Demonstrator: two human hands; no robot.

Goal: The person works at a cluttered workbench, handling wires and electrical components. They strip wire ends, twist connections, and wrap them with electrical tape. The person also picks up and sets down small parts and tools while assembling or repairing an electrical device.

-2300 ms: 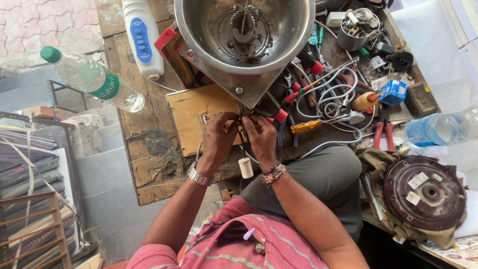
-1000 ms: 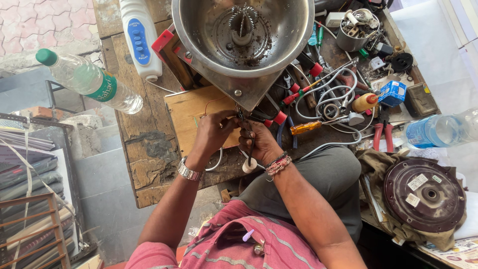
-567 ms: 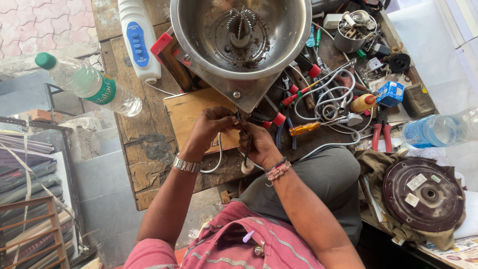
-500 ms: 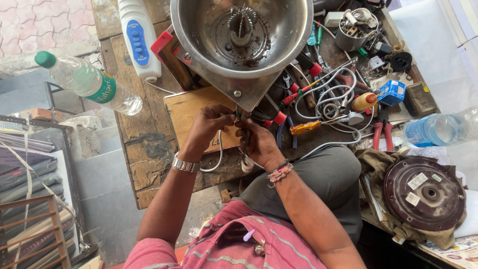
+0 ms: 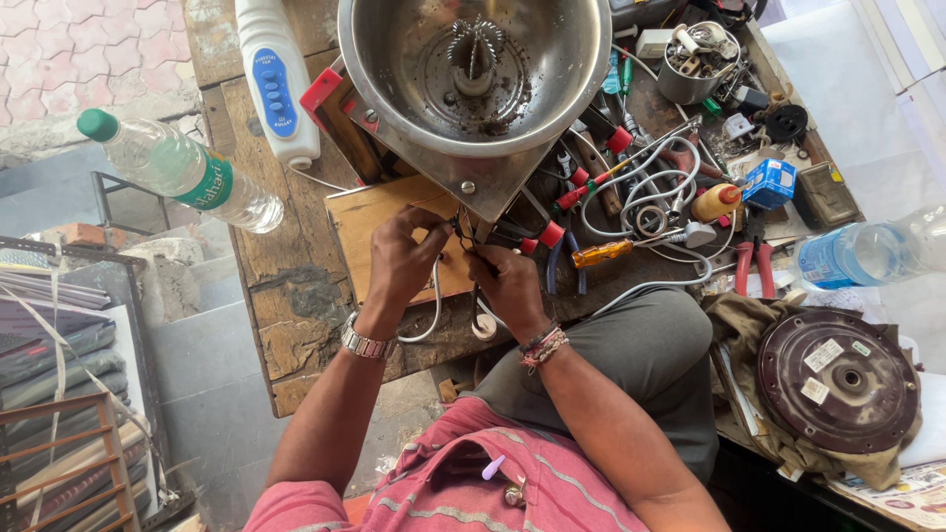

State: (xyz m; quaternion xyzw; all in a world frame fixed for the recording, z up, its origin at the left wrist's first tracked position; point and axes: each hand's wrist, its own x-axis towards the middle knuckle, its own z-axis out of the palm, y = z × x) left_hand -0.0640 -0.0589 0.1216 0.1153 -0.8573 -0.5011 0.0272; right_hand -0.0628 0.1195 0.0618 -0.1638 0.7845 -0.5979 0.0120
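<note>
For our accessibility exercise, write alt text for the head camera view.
A person's left hand and right hand work on thin wires at the corner of a steel-bowled machine on a cluttered wooden workbench, with a white cable hanging below.

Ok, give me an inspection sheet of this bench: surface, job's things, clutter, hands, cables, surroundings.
Surface: worn wooden bench, paint flaking, with a plywood board under the work.
Job's things: steel bowl unit, its corner over the hands; thin wires at that corner.
Clutter: screwdrivers, red pliers, tin of parts, small blue box.
Hands: left hand and right hand both pinching at the wires.
Cables: white cord coiled; another loops off the bench edge.
Surroundings: two plastic bottles, dark round disc on cloth.
</note>
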